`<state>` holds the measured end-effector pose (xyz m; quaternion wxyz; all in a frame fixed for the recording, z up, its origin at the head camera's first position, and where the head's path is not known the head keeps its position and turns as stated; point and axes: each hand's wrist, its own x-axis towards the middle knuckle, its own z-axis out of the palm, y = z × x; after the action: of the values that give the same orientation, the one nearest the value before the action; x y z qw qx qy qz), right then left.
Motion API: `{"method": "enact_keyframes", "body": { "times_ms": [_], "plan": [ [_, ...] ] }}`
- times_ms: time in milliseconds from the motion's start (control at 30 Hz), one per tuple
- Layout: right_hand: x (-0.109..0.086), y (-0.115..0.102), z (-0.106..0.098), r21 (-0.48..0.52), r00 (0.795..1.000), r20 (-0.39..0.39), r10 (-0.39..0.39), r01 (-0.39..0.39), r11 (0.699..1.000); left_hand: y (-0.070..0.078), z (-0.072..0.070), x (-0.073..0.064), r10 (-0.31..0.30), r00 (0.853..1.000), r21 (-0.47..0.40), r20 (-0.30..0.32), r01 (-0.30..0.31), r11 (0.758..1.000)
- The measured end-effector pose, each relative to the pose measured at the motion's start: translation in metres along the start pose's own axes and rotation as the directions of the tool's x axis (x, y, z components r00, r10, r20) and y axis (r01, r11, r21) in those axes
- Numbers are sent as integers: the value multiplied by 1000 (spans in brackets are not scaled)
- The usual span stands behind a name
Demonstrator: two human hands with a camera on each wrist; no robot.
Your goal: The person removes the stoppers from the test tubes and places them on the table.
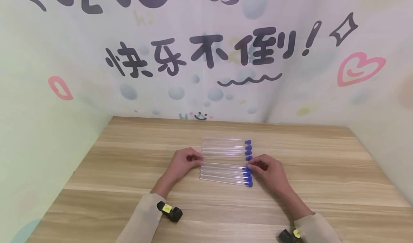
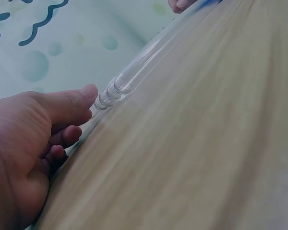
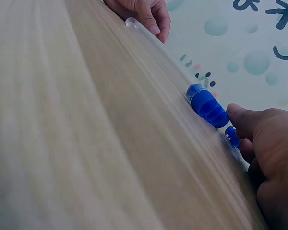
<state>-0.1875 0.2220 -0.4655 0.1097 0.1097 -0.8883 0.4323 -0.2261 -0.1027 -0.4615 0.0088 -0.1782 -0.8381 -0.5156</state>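
Observation:
Clear test tubes lie side by side on the table in two groups. In the front group, the tubes (image 1: pixel 222 176) have blue caps (image 1: pixel 248 178) fitted on their right ends. Behind them, the uncapped tubes (image 1: pixel 222 148) lie with loose blue caps (image 1: pixel 248 147) just off their open ends. My left hand (image 1: pixel 184 163) pinches the rounded end of the rearmost capped tube, fingertips beside the other round ends (image 2: pixel 122 88). At the opposite end, my right hand (image 1: pixel 269 171) pinches that tube's blue cap, its thumb (image 3: pixel 240 115) right at the row of caps (image 3: pixel 206 105).
The wood-grain table (image 1: pixel 129 139) extends around the tubes on all sides. A white printed backdrop (image 1: pixel 161 99) with dark lettering rises at its back edge. A black wrist camera (image 1: pixel 171 212) sits on the left sleeve, another (image 1: pixel 288 236) on the right.

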Motion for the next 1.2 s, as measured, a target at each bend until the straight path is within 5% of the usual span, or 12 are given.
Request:
{"method": "enact_keyframes", "body": {
  "times_ms": [1200],
  "plan": [
    [3, 3, 3, -65, 998, 35, -50, 52, 997, -4, 1, 3, 63, 996, 65, 58, -67, 996]
  ]
}}
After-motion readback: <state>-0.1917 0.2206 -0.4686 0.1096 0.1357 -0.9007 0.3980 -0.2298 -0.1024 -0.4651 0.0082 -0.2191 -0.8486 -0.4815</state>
